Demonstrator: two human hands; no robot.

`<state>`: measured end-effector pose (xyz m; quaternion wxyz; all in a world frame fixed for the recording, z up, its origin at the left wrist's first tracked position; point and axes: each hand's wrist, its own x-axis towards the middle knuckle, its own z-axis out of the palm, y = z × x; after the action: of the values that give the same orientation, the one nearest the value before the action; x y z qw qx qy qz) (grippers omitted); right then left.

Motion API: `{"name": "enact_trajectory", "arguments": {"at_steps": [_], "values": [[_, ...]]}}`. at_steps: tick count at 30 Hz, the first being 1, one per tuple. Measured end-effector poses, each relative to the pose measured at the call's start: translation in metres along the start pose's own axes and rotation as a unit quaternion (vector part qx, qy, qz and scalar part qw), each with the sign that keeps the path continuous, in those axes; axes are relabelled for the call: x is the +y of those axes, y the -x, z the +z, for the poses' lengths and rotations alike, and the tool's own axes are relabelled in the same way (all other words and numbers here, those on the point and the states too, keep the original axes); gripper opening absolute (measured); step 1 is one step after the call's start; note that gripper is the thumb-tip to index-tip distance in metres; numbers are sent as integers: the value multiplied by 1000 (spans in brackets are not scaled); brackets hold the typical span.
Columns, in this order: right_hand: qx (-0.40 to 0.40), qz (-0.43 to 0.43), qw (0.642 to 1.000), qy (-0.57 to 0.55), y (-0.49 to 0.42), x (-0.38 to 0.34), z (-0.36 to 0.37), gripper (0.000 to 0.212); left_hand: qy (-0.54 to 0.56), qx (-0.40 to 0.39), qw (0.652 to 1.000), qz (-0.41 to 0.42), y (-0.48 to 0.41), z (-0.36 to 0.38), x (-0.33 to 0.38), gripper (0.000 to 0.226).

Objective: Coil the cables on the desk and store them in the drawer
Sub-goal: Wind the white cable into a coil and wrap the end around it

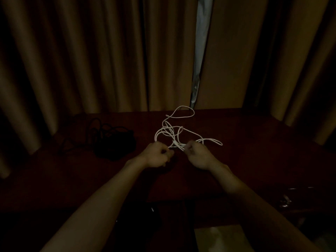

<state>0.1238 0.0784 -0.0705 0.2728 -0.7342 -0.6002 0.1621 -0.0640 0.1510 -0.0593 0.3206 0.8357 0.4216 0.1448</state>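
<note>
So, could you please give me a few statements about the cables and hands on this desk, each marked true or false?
1. The left hand and right hand both grip the white cable. True.
2. The white cable is neatly coiled. False: it lies in loose, tangled loops on the desk.
3. The black cables lie to the left of the white cable. True.
4. The left hand holds the black cables. False: neither hand touches them.
</note>
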Motion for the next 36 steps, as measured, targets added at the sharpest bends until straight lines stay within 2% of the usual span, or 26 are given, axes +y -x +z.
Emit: {"name": "enact_trajectory", "arguments": {"at_steps": [2, 4, 7, 8, 10, 12, 14, 15, 17, 19, 20, 23, 24, 26, 28, 31, 36], "values": [[6, -30, 995, -97, 1, -11, -2, 11, 61, 16, 998, -21, -1, 6, 8, 37], [10, -59, 987, -148, 3, -24, -2, 6, 119, 64, 991, -12, 0, 8, 17, 42], [-4, -103, 977, -186, 4, -38, -3, 28, 47, 173, 984, -3, -3, -2, 21, 37], [8, -120, 980, -157, 2, -39, -4, 39, 18, 202, 979, -16, -2, -7, 22, 36], [18, -132, 991, -26, -2, -39, -6, 64, -9, 241, 970, -39, 1, -20, 23, 37], [-47, -103, 986, 119, -4, -39, -9, 79, 13, 251, 967, -27, 3, -31, 25, 37], [-126, -48, 965, 224, -3, -45, -8, 82, 102, 248, 963, 3, 4, -39, 27, 34], [-139, -32, 958, 247, -3, -49, -8, 83, 163, 241, 957, 9, 5, -42, 29, 32], [-101, -55, 965, 236, -5, -58, -7, 84, 302, 222, 927, 4, 9, -47, 36, 28], [-53, -130, 977, 163, -8, -65, -7, 76, 395, 227, 890, -5, 13, -55, 43, 25], [-50, -161, 978, 124, -10, -67, -9, 65, 424, 238, 874, -5, 15, -61, 47, 26], [-118, -167, 976, 76, -7, -71, -19, 26, 456, 271, 848, 6, 20, -86, 55, 30], [-138, -167, 974, 68, -6, -71, -20, 19, 453, 274, 848, 8, 22, -93, 57, 31], [-134, -176, 973, 61, -3, -74, -25, 22, 424, 271, 864, 13, 27, -103, 58, 32], [-63, -194, 978, 45, -3, -80, -31, 25, 355, 274, 894, 19, 30, -106, 57, 32], [36, -226, 973, -13, -3, -97, -46, 16, 274, 275, 921, 38, 32, -107, 56, 32], [155, -308, 936, 67, -5, -130, -72, 20, 297, 198, 934, 30, 43, -104, 72, 30]]}}
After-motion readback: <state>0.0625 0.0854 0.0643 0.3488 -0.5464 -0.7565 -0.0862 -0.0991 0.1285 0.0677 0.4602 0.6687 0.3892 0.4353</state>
